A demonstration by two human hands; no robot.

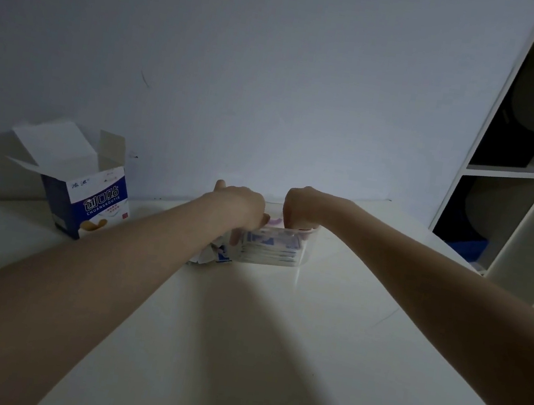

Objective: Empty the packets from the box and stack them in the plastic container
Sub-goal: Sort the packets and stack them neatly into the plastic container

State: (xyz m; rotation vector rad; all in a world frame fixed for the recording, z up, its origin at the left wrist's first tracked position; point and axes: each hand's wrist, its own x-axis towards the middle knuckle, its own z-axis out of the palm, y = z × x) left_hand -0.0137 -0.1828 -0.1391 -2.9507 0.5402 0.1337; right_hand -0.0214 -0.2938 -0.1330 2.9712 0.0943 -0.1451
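Meanwhile, at the far edge of the worktop (275,325), a person's two hands work over a clear plastic container (304,242) already layered with packets (270,242). The left hand (240,207) curls down at the container's left end, fingers bent toward the packets, though whether it actually pinches one cannot be told from this angle. The right hand (301,207) dips inside the container with fingers curled down onto the stack; its grip is likewise hidden.

A few loose packets (216,252) lie on the worktop just beside the container's left wall, under the left wrist. The emptied-looking box (86,196) stands upright with its flaps open near the far left corner, well apart from the container.

The likeliest slip, judging from this, is the light container skating on the smooth surface toward the wall as both hands press in, or the stack fanning unevenly and riding over the rim. A sweeping left forearm could also scatter the loose packets.

Room is generous: the near half of the worktop lies bare, while the wall closes the far side and a shelf unit (506,168) stands off the right edge.
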